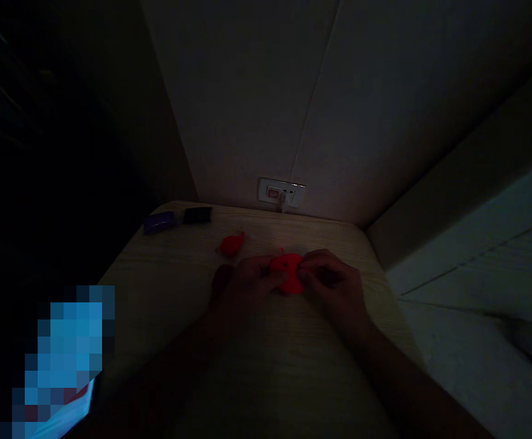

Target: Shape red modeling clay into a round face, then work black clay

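In the dim head view, a bright red rounded piece (293, 281) with a small dark spot sits between both hands, above the wooden tabletop. Its material is hard to make out. My left hand (253, 279) grips its left edge, thumb across the front. At its right edge, the fingers of my right hand (334, 280) pinch together. A smaller red lump (231, 244) with thin ends lies on the table beyond my left hand. Partly hidden behind that hand is a dark reddish rounded object (222, 277).
A purple object (159, 222) and a black object (197, 215) lie at the table's back left. A wall socket plate (281, 192) holds a plug, just above the table's (325, 228) back edge. At lower left glows a pixelated bluish screen (71, 341).
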{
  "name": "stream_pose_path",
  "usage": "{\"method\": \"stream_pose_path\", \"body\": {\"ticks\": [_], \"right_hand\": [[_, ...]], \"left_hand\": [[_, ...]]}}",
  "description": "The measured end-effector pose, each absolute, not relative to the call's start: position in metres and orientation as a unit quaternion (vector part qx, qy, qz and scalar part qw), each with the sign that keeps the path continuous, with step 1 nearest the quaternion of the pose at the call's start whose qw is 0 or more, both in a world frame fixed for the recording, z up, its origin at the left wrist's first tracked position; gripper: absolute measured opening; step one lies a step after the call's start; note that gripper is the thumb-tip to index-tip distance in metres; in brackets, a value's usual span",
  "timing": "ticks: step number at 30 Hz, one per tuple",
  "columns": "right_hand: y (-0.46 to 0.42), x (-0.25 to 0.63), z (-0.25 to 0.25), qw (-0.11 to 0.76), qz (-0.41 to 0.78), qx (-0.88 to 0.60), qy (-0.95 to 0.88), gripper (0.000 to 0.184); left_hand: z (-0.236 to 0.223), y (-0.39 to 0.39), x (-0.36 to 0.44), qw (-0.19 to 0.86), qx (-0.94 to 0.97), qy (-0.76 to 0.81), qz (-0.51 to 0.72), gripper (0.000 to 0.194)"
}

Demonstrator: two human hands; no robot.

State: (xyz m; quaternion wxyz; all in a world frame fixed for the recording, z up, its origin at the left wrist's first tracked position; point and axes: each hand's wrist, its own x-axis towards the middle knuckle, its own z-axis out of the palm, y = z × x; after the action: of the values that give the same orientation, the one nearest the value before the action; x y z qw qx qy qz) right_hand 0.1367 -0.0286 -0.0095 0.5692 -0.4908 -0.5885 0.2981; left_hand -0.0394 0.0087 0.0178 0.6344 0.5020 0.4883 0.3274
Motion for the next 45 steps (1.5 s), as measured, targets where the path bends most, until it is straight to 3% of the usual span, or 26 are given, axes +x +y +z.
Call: {"method": "stream_pose_path", "body": {"ticks": [19,25,30,45], "right_hand": [[-0.031,0.134,-0.007,0.575,0.292,-0.496,-0.582,0.002],[-0.03,0.135,-0.012,0.615,0.391,-0.507,-0.461,0.02],[-0.026,0.137,-0.021,0.573,0.479,-0.508,-0.43,0.023],[-0.026,0.135,-0.017,0.562,0.444,-0.537,-0.445,0.023]], "left_hand": [[0.013,0.011,-0.039,0.647,0.495,0.474,0.335,0.009],[0.02,0.01,-0.039,0.626,0.486,0.512,0.332,0.008],[0.023,0.008,-0.04,0.618,0.514,0.5,0.321,0.009],[-0.006,0.013,-0.035,0.73,0.409,0.396,0.377,0.019]]}}
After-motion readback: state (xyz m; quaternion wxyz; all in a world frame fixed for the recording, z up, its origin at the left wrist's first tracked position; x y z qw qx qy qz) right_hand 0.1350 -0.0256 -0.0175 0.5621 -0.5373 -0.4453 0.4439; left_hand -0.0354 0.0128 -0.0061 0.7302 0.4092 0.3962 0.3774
